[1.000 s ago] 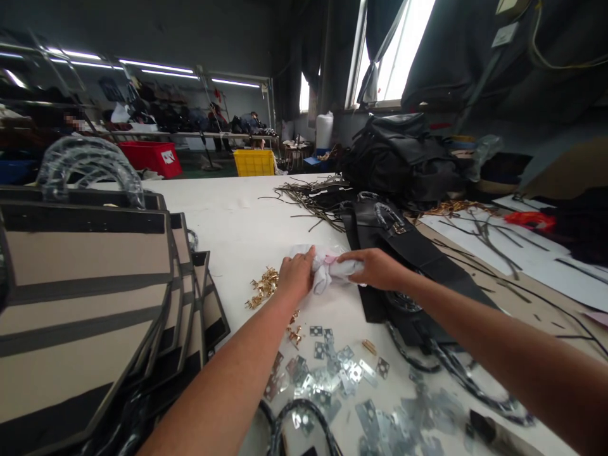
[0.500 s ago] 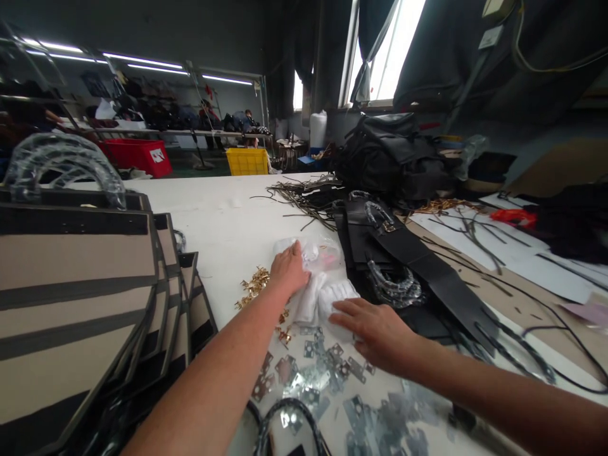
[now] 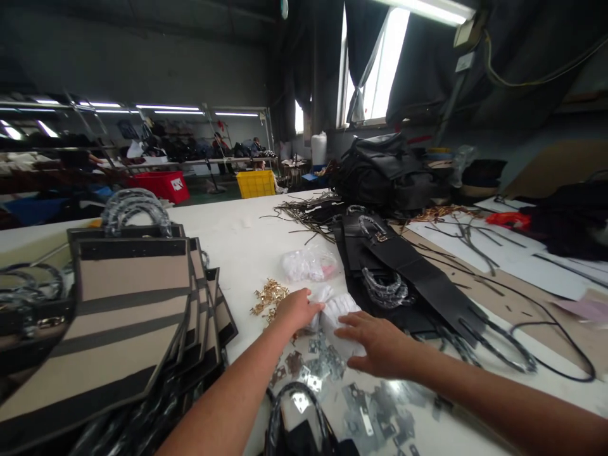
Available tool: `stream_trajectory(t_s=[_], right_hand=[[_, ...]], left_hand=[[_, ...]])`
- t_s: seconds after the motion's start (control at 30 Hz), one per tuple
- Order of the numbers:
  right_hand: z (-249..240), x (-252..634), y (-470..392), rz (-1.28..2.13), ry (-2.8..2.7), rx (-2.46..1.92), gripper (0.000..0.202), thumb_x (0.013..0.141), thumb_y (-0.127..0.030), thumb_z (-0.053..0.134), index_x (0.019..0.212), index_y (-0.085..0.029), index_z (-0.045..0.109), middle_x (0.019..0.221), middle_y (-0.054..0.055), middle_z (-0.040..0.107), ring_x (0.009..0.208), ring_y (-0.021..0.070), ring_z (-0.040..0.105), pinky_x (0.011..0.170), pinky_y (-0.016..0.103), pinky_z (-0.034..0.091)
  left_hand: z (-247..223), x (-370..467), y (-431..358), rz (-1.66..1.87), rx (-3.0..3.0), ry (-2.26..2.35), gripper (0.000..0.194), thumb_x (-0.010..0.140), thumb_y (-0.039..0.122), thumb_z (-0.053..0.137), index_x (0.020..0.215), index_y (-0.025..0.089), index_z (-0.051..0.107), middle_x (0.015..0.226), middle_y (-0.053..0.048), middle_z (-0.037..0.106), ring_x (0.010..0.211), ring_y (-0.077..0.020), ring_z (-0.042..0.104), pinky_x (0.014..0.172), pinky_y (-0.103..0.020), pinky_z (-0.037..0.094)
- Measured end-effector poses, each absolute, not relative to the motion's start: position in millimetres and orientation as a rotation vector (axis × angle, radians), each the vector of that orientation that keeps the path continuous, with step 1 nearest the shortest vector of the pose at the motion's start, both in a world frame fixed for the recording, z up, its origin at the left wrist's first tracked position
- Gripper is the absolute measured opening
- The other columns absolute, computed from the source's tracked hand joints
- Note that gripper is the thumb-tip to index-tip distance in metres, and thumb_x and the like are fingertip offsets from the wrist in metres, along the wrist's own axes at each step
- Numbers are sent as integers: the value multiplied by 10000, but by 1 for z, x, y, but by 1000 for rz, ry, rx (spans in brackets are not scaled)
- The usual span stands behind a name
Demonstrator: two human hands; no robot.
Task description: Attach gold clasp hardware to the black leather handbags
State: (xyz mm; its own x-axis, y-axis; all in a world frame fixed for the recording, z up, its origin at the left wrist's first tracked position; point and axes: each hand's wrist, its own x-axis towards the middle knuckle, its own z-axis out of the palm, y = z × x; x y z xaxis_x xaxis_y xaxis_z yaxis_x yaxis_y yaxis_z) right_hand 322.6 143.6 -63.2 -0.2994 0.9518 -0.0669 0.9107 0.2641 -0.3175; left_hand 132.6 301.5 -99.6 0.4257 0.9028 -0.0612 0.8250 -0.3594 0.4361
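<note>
"What lies nearest us?"
"Loose metal plates (image 3: 365,420) on the bench (image 3: 237,244). Beyond, our right grip (image 3: 384,347) is open, fingers spread at the white bundle (image 3: 342,306)."
"Our left grip (image 3: 292,311)?"
"At its left edge; we cannot tell whether it pinches. We judge the step as positioning; any lift calls for closing both grips. Farther off lies a clear bag (image 3: 301,265)."

Dark grey wall (image 3: 204,69), upper left of the frame. Lit tube lights (image 3: 166,109), below it. Bright window (image 3: 389,57) with dark gathered curtain (image 3: 361,41), top, right of centre. Greenish floor (image 3: 197,189), left of centre. White tabletop (image 3: 242,244), middle to lower right.
</note>
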Motion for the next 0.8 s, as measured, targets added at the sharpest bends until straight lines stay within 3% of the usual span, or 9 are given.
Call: stream_trajectory(t_s=[0.1,0.2,0.27,0.43,0.57,0.67,0.8], right_hand=[[-66,320,136,400,-2298,-1792,553,786,-368,727,1337,-336,702,1501,80,593,1350,351,552,1072,538,451],[-81,316,132,335,-2170,-1787,491,779,-329,725,1268,-358,740,1463,62,630,1322,339,580,1061,524,442],[-97,312,128,268,-2070,-1761,478,789,-271,701,1257,-357,743,1463,54,631,1349,330,563,1091,521,412],[-140,300,111,80,-1775,-1667,458,851,-188,645,1284,-319,721,1469,61,625,1429,312,492,1177,558,317],[-150,290,97,-95,-1541,-1515,324,925,-241,636,1235,-265,727,1371,96,689,1386,320,532,1185,580,301],[-140,289,85,-84,-1405,-1384,279,969,-320,621,1222,-261,722,1314,108,701,1305,309,585,1137,545,377],[-127,293,75,223,-1292,-1212,331,961,-435,639,1218,-241,718,1077,98,741,1000,259,690,927,420,538]], left_hand=[[-92,134,289,265,2268,1454,429,764,443,743,1135,228,724,1115,-118,784,1051,-324,720,842,-340,489],[-85,139,270,323,2231,1491,214,717,254,747,926,209,751,1039,-145,788,1065,-360,712,891,-376,478],[-81,142,261,415,2162,1538,175,727,176,707,896,196,750,1052,-167,781,1116,-380,691,952,-414,460],[-64,142,247,702,1872,1571,321,729,122,673,1039,150,750,1143,-186,756,1206,-384,646,1023,-437,443],[-54,132,213,872,1611,1414,481,776,226,676,1243,108,690,1026,-140,776,970,-296,739,832,-349,548],[-59,128,169,925,1493,1284,630,784,383,718,1345,108,634,985,-120,780,818,-258,750,731,-336,573],[-75,145,125,1063,1343,1110,795,736,368,790,1441,95,544,1059,-146,781,926,-260,747,854,-347,565]])
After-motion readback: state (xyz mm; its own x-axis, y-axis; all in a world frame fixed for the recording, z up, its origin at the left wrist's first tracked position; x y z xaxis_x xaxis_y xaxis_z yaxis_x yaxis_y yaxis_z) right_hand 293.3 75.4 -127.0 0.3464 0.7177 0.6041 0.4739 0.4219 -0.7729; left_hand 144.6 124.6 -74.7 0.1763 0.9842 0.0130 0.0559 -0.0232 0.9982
